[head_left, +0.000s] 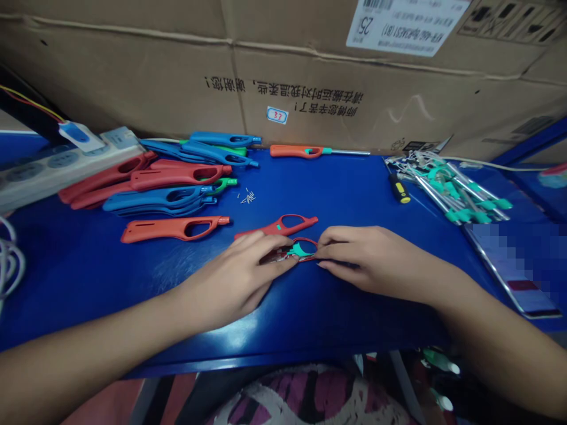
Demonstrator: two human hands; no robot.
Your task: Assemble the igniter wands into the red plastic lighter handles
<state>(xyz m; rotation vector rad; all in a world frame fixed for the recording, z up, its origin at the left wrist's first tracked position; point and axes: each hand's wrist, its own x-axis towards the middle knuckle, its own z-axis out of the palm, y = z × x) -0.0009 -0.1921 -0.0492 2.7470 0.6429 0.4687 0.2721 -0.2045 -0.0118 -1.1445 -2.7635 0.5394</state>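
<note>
Pinching a looped red casing (307, 239) at the clock's centre, above the glossy blue surface (301, 183), with the left hand (239, 274) at nine and the right hand (376, 255) at three, apparently to steady the turquoise trigger piece (301, 250). Flanked toward eleven by a second red casing (271, 228); farther out at ten by piled smooth plastic casings (172, 176), perhaps grouped for reach, and at two by slim, turquoise-fitted metal rods (449, 188).

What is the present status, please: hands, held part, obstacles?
Left hand and right hand on red shell, opposite ends. Teal piece showing at its loop. Second red shell close beyond, not between hands.
</note>
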